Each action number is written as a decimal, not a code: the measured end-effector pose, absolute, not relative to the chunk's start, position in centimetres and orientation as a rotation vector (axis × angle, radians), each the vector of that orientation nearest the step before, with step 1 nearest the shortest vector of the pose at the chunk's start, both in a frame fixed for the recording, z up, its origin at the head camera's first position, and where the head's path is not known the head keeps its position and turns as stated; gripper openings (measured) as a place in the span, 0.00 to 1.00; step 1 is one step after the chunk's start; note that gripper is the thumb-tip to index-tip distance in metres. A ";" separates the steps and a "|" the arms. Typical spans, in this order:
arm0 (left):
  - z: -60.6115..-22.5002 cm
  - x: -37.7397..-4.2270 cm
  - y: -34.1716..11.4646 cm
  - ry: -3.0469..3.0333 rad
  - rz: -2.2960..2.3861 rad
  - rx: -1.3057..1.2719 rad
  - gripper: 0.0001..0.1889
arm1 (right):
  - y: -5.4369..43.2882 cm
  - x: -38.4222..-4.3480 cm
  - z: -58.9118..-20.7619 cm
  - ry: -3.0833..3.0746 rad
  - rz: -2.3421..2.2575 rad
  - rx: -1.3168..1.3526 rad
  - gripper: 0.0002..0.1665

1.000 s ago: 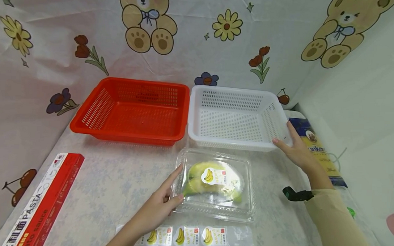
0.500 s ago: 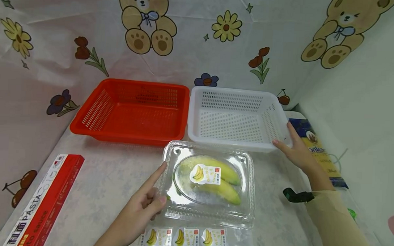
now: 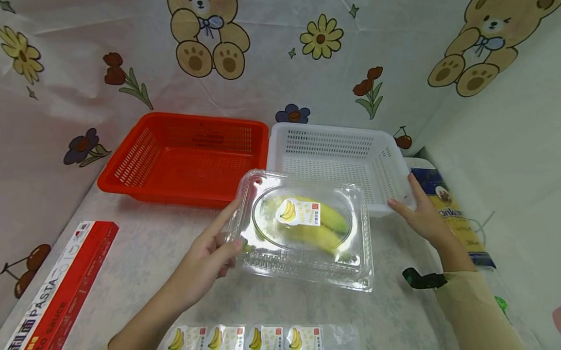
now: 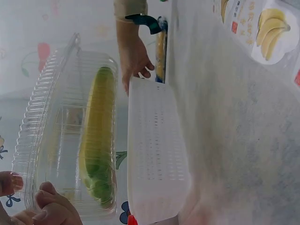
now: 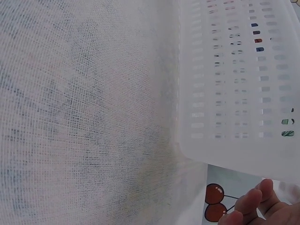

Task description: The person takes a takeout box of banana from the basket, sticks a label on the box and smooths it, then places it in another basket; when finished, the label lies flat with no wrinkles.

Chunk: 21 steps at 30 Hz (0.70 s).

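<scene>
My left hand (image 3: 208, 255) pinches the left edge of a clear plastic clamshell box (image 3: 300, 268), thumb on top. The box is raised off the table, slightly tilted, and overlaps the front of the white basket (image 3: 328, 130) in the head view. Inside lie green-yellow bananas (image 4: 96, 136), with a banana sticker (image 3: 300, 211) on the lid. At the basket's right front corner, my right hand (image 3: 423, 216) holds the rim, thumb at the front and index finger along the side. In the right wrist view only some fingertips (image 5: 253, 201) show, below the basket's wall.
A red basket (image 3: 182, 198) stands left of the white one. A strip of banana stickers (image 3: 265, 339) lies at the near edge, a red pasta box (image 3: 68, 286) on the left. Beyond my right hand is a blue and yellow packet (image 3: 451, 212).
My left hand has lifted the clamshell box from the table and carried it up and forward, towards the white basket. The right hand has stayed at the basket's corner.
</scene>
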<state>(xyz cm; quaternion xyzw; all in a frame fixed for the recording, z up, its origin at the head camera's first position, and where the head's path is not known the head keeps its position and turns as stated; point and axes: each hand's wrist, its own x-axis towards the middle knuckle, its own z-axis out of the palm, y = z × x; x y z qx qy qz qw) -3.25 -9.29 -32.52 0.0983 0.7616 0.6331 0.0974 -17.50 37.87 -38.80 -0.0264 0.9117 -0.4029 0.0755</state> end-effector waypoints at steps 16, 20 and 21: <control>-31.2 -11.9 -5.3 2.164 1.980 0.219 0.33 | 37.9 -17.6 -39.0 2.770 -1.173 -0.051 0.58; -30.9 -14.0 -3.8 2.161 1.982 0.202 0.34 | 37.9 -17.5 -38.9 2.767 -1.185 -0.054 0.58; -31.0 -14.5 -3.4 2.159 1.986 0.192 0.34 | 37.9 -17.4 -38.9 2.765 -1.188 -0.055 0.58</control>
